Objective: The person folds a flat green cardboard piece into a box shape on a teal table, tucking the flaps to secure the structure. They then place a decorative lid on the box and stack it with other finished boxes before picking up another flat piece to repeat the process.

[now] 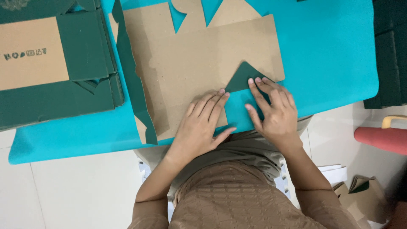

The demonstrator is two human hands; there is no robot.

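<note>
Head view: the flat cardboard blank [199,59] lies brown side up on the turquoise mat [335,51], straight ahead of you, its long axis running left to right across your front. One corner flap [246,76] at the near right of the blank is folded back, showing its dark green face as a triangle whose apex points away from you.

Your right hand [275,112] is the nearer one to that flap: its fingers lie flat and slightly spread, fingertips resting on the triangle's lower right edge. Your left hand [203,123] lies palm down just beside it, fingers together and extended, tips touching the base of the triangle at its left corner, thumb spread out toward the right hand. Neither hand pinches anything; both press flat. The two hands are near each other but not touching.

The blank's left side flap [133,80] stands folded up, green side visible. Well to the left, a stack of green folded boxes [55,68] sits on the mat.
</note>
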